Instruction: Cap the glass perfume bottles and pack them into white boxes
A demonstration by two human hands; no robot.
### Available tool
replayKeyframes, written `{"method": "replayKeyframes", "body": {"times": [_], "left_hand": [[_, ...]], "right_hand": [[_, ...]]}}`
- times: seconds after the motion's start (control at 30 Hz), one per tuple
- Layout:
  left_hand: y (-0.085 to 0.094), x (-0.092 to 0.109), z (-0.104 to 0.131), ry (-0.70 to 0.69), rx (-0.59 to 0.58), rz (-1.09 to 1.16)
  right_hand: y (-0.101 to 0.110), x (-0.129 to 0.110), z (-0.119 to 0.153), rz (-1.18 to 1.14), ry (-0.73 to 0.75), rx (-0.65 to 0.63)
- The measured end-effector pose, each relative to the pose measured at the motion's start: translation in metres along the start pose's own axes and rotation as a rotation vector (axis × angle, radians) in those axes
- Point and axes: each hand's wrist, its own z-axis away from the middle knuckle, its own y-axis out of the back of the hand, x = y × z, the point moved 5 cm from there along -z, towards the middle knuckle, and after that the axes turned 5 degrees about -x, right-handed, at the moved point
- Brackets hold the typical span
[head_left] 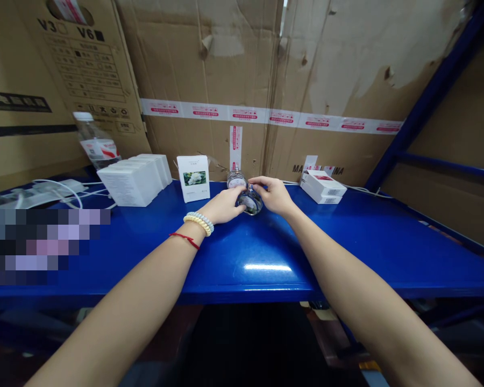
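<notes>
Between my hands is a small round glass bottle (250, 202), like a perfume bottle, with a label on its front. Its left side is gripped by my left hand (225, 205), the thumb in front. My right hand (273, 194) pinches the bottle's top, where the fingertips hide the neck. Just behind stands a second, similar glass bottle (236, 179), partly covered by my left fingers. Left of them, a white box (194, 179) with a white flower picture stands upright.
Several white boxes (134, 180) stand in a row at the left, before a plastic water bottle (97, 142). White cables and a power strip (36, 193) lie farther left. Two white boxes (323, 186) lie at the right. Cardboard (210, 70) walls the back of the blue table (242, 252).
</notes>
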Motion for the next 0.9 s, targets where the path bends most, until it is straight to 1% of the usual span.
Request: {"method": "replayKeyframes", "body": {"times": [0.27, 0.5, 0.9], "left_hand": [[0.0006, 0.0007, 0.0006, 0.02, -0.019, 0.009], [0.0005, 0.0012, 0.0003, 0.019, -0.024, 0.015], [-0.0006, 0.0042, 0.0004, 0.025, -0.045, 0.034]], "right_hand": [[-0.0008, 0.001, -0.0001, -0.038, -0.002, -0.016], [0.0009, 0.0012, 0.0003, -0.01, -0.009, 0.022], [0.0002, 0.0001, 0.0013, 0.011, -0.025, 0.001]]}}
